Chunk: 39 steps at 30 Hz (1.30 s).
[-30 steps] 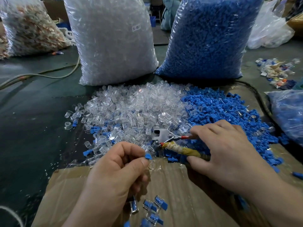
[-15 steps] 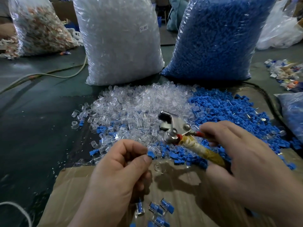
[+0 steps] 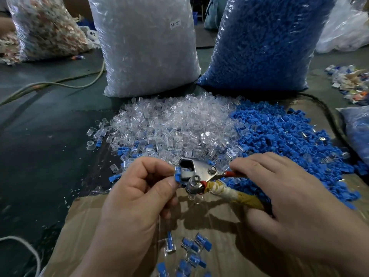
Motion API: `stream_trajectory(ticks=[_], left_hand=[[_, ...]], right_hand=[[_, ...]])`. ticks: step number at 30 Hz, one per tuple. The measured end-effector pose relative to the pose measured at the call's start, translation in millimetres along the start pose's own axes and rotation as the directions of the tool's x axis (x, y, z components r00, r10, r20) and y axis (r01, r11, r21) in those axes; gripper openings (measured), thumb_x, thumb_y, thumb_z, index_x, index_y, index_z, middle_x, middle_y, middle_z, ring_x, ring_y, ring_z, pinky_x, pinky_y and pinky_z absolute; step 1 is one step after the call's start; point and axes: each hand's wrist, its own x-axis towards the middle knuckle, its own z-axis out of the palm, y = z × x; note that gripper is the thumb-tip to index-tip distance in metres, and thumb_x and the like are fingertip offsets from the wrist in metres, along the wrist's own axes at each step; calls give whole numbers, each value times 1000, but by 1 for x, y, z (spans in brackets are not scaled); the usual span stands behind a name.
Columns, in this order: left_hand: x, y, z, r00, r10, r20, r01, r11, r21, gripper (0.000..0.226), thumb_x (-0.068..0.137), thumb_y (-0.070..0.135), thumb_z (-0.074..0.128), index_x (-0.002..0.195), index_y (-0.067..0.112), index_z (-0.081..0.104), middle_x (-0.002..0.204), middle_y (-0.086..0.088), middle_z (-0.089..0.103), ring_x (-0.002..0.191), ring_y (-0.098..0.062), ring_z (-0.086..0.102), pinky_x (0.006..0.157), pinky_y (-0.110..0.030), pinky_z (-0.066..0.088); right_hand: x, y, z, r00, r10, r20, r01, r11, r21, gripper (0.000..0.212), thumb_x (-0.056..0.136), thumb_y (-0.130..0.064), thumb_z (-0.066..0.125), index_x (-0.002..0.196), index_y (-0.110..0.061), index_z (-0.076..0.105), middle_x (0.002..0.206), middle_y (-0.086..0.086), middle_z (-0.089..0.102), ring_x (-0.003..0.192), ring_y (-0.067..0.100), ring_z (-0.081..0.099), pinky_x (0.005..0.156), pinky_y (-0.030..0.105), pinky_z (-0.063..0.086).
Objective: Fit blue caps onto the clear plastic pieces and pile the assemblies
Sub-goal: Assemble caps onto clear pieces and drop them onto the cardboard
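Observation:
My left hand (image 3: pixel 137 196) pinches a blue cap (image 3: pixel 177 175) between thumb and fingers, its edge at the open metal jaw of a pair of pliers (image 3: pixel 196 172). My right hand (image 3: pixel 295 200) grips the pliers by their tape-wrapped handle (image 3: pixel 233 194). Whether a clear piece sits under the cap is hidden by my fingers. Behind the hands lie a heap of clear plastic pieces (image 3: pixel 175 124) and a heap of blue caps (image 3: pixel 279 136). Several finished assemblies (image 3: pixel 189 248) lie on the cardboard (image 3: pixel 83 236) below my hands.
A big bag of clear pieces (image 3: pixel 145 43) and a big bag of blue caps (image 3: pixel 265 41) stand behind the heaps. Another bag (image 3: pixel 48 27) is far left, a blue-filled bag (image 3: pixel 357 132) at the right edge. Cables (image 3: pixel 60 83) cross the dark floor.
My right hand lifted the pliers off the heap and brought them left. My left hand rose with the blue cap until cap and pliers jaw met.

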Motion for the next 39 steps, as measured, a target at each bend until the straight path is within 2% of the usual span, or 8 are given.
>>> stream_trajectory(ticks=[8, 11, 15, 20, 25, 32, 36, 39], left_hand=[[0, 3, -1, 1000, 11, -12, -11, 1000, 16, 16, 67, 32, 74, 83, 32, 71, 64, -1, 65, 53, -12, 61, 44, -20, 47], [0, 2, -1, 999, 17, -28, -16, 999, 35, 19, 70, 32, 84, 85, 32, 71, 65, 0, 66, 54, -12, 61, 43, -21, 47], [0, -1, -1, 999, 19, -32, -18, 999, 39, 14, 74, 21, 69, 84, 30, 71, 67, -2, 65, 55, -14, 60, 43, -22, 46], [-1, 3, 2, 998, -49, 33, 52, 993, -104, 10, 74, 16, 70, 80, 24, 71, 66, -11, 64, 52, -16, 58, 41, -21, 44], [-3, 5, 4, 1000, -28, 12, 29, 998, -60, 15, 75, 17, 83, 80, 25, 72, 64, -9, 64, 51, -13, 57, 41, -20, 44], [-3, 5, 3, 1000, -22, -21, 20, 996, -84, 15, 74, 15, 69, 79, 28, 72, 65, -7, 65, 51, -14, 58, 41, -21, 44], [-4, 8, 5, 998, -27, -60, 25, 999, -29, 15, 76, 15, 73, 79, 29, 71, 63, -6, 64, 51, -13, 57, 42, -20, 44], [-1, 8, 0, 991, -35, -128, 48, 994, 94, 20, 85, 11, 74, 80, 29, 69, 57, -3, 61, 48, -12, 55, 43, -20, 45]], right_hand=[[2, 1, 5, 998, -34, -46, 32, 999, -44, 49, 71, -54, 46, 114, -36, 61, 87, -21, 61, 77, 6, 59, 68, 22, 44], [1, 0, 6, 998, -31, -48, 30, 999, -21, 49, 72, -53, 47, 117, -35, 59, 90, -21, 61, 80, 6, 58, 71, 18, 41], [2, 1, 8, 998, -21, -51, 19, 1000, -23, 55, 73, -53, 48, 125, -34, 53, 101, -20, 60, 90, 5, 55, 79, 15, 33], [1, -1, 9, 998, -12, -67, 12, 1000, 4, 60, 72, -52, 47, 130, -34, 49, 107, -19, 59, 97, 6, 51, 82, 12, 30], [1, -2, 9, 992, -46, -121, 36, 996, -82, 58, 71, -53, 46, 123, -30, 58, 98, -16, 62, 86, 10, 58, 74, 21, 38], [0, -7, 7, 985, -58, -161, 45, 996, -81, 51, 68, -50, 47, 110, -28, 67, 80, -13, 64, 70, 13, 61, 62, 25, 45], [-1, -4, 9, 989, -33, -147, 28, 999, -36, 50, 71, -53, 50, 115, -31, 63, 88, -19, 62, 79, 6, 56, 73, 15, 37], [3, 6, 12, 986, 29, -165, -46, 994, -97, 60, 72, -59, 51, 123, -29, 58, 99, -17, 60, 91, 12, 55, 80, 27, 42]])
